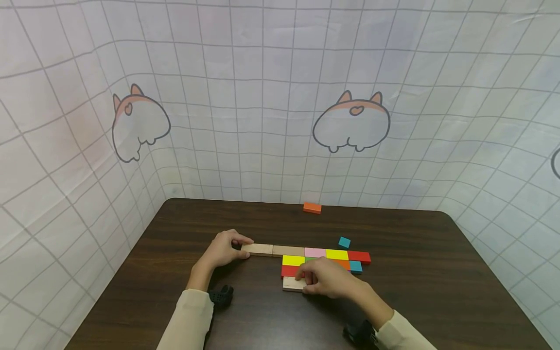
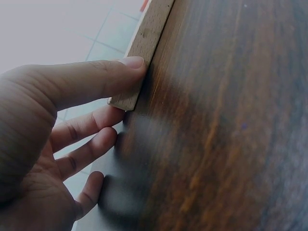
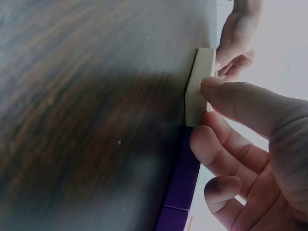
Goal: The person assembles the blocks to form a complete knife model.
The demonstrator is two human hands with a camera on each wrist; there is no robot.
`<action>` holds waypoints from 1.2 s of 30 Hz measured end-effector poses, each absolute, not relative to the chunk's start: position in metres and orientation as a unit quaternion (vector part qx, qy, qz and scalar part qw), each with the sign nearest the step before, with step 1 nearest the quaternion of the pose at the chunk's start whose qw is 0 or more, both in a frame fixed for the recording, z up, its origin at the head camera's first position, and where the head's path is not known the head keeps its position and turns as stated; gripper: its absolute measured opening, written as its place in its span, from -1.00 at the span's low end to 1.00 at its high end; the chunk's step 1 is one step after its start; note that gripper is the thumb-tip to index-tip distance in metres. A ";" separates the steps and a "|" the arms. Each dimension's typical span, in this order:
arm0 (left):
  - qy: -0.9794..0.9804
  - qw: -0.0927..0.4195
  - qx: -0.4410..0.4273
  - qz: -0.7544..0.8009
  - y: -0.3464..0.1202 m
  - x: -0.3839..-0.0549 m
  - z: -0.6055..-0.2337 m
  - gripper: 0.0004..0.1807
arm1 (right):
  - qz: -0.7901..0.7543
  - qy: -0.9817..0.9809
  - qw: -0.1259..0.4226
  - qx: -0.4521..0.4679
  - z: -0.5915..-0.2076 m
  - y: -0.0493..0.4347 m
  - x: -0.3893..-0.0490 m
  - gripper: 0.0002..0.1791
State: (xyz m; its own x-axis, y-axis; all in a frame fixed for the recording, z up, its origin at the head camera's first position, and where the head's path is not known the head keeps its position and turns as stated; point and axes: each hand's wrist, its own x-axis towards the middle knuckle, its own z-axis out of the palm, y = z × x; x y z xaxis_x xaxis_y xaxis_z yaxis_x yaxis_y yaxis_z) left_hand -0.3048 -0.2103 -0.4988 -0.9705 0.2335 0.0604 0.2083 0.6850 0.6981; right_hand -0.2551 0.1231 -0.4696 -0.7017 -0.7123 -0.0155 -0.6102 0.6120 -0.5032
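At the left end of a row of flat blocks, my left hand (image 1: 222,250) pinches a plain wooden block (image 1: 258,250) between thumb and fingers. A second wooden block (image 1: 288,251) adjoins it, followed by pink (image 1: 315,252), yellow (image 1: 337,254) and red (image 1: 359,257) ones. My right hand (image 1: 329,279) holds another plain wooden block (image 1: 292,284) at the near left of the group, thumb on its near side. Purple blocks (image 3: 183,178) continue from its end in the right wrist view; the right hand hides them in the head view.
A yellow block (image 1: 293,260) and a red block (image 1: 290,271) lie between the hands. A small blue block (image 1: 344,242) lies loose behind the rows. Near the far edge of the dark wooden table (image 1: 227,216) lies an orange block (image 1: 312,208). A patterned curtain (image 1: 262,97) surrounds the table.
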 end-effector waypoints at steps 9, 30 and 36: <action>0.918 0.016 0.123 0.377 -0.211 -0.306 -0.500 -0.67 | -0.233 0.892 0.107 -0.372 -0.471 0.120 -0.257 -0.80; 0.919 0.016 0.106 0.379 -0.210 -0.307 -0.500 -0.69 | -0.331 0.881 0.095 -0.325 -0.441 0.155 -0.316 -0.69; 0.918 0.018 0.109 0.382 -0.210 -0.306 -0.499 -0.69 | -0.336 0.899 0.083 -0.269 -0.443 0.168 -0.356 -0.62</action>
